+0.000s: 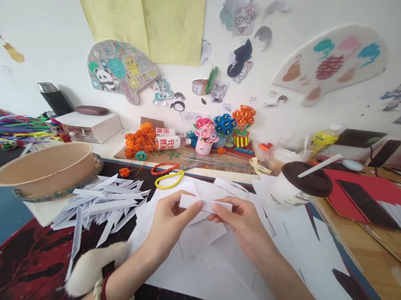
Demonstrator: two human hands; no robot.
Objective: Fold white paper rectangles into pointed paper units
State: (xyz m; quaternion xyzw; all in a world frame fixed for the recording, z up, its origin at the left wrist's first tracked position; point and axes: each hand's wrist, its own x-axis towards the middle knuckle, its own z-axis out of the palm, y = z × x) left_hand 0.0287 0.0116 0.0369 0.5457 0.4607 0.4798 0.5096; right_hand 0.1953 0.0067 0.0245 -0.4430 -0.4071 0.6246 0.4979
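Between both hands is a folded strip of white paper, held level above loose white sheets. My left hand pinches the strip near its middle, thumb on the front face. On the other side, my right hand grips it with the thumb on top and fingers curled behind. A heap of folded paper strips lies left of my left hand. Just beyond the hands rest scissors with red and yellow handles.
A tan bowl stands at the left, near a white fuzzy object by my left forearm. To the right is a lidded cup with a straw. Orange flowers and potted flowers line the back.
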